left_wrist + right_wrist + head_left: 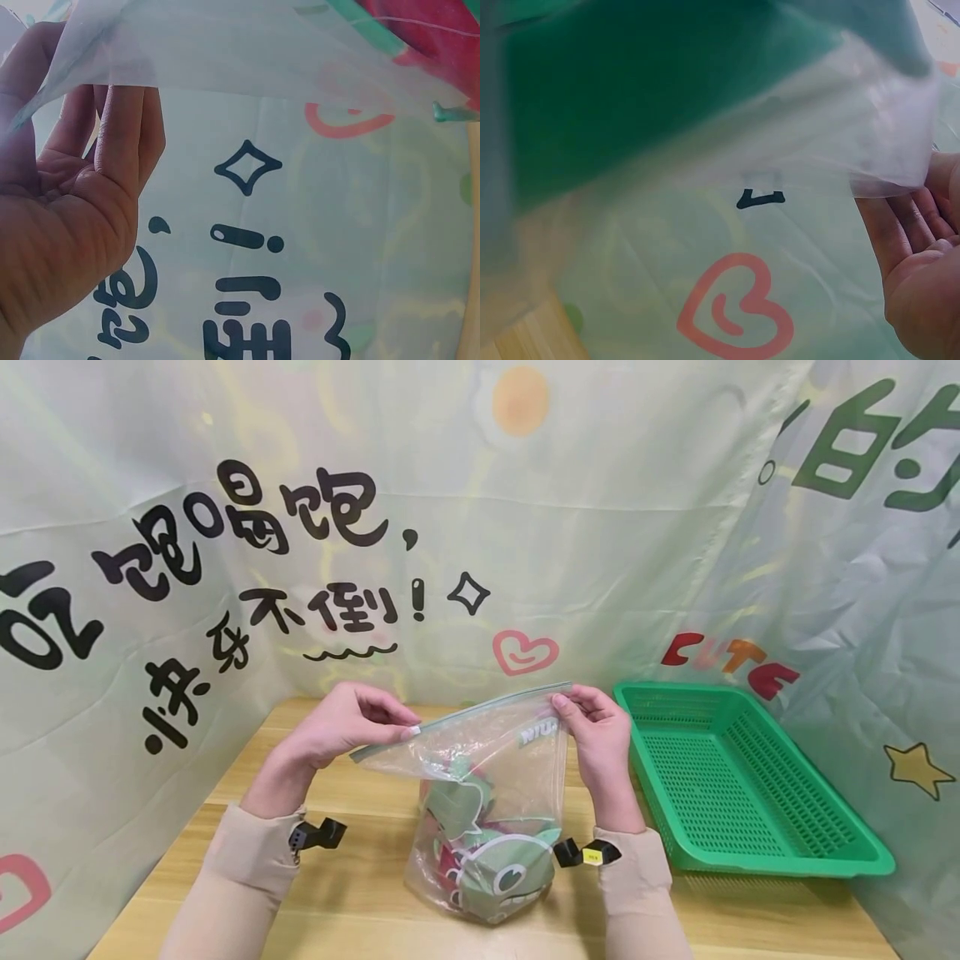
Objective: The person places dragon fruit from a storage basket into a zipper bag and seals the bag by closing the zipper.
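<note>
A clear zip-top bag (pixel 525 785) stands upright on the wooden table, its top edge slanting up to the right. Inside it sits a green and red item with a printed cartoon eye and teeth (pixel 506 877); its exact kind is unclear through the plastic. My left hand (pixel 345 722) pinches the bag's zip strip towards its left end, at a small white slider. At the upper right corner, my right hand (pixel 600 731) grips the bag between thumb and fingers. Both wrist views show the plastic between the fingers of the left hand (pixel 82 172) and right hand (pixel 922 262).
A green perforated plastic basket (pixel 757 860) lies to the right of my right forearm. Printed cloth walls (pixel 450 552) enclose the wooden table (pixel 360 877) at the back and sides. Small black devices are strapped to both wrists.
</note>
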`<action>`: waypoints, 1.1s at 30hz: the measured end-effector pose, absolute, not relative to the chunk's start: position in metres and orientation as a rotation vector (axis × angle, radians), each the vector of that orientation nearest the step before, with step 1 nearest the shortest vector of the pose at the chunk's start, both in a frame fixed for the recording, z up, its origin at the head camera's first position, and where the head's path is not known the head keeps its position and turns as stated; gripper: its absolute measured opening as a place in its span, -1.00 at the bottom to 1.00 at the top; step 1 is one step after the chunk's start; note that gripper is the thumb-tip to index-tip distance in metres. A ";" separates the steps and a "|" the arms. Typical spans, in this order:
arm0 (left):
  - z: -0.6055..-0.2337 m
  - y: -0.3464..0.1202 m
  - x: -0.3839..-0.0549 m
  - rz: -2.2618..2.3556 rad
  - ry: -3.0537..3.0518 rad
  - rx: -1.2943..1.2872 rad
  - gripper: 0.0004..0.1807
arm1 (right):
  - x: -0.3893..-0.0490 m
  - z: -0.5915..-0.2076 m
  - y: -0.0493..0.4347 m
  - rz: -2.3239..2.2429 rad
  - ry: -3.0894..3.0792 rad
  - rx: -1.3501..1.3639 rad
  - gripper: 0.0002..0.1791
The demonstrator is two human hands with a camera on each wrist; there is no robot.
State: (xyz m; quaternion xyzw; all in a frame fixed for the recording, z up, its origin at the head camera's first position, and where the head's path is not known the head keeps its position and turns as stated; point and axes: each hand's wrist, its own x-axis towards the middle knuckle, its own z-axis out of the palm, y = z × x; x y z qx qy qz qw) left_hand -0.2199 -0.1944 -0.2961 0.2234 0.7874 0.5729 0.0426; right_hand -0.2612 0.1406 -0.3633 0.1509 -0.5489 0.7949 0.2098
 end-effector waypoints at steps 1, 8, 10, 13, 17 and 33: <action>-0.296 -0.195 -0.220 1.751 2.416 0.676 -0.73 | -0.262 -0.364 0.141 2.210 -1.525 0.418 -0.71; -0.295 -0.198 -0.219 1.753 2.440 0.639 -0.72 | -0.266 -0.365 0.144 2.198 -1.515 0.388 -0.75; -0.296 -0.199 -0.220 1.753 2.437 0.633 -0.72 | -0.266 -0.365 0.145 2.196 -1.523 0.371 -0.75; -0.297 -0.202 -0.220 1.749 2.442 0.625 -0.72 | -0.267 -0.367 0.146 2.195 -1.531 0.355 -0.75; -0.297 -0.205 -0.220 1.752 2.448 0.635 -0.72 | -0.269 -0.369 0.148 2.209 -1.520 0.344 -0.77; -0.297 -0.218 -0.216 1.804 2.432 0.678 -0.80 | -0.275 -0.372 0.156 2.223 -1.504 0.272 -0.88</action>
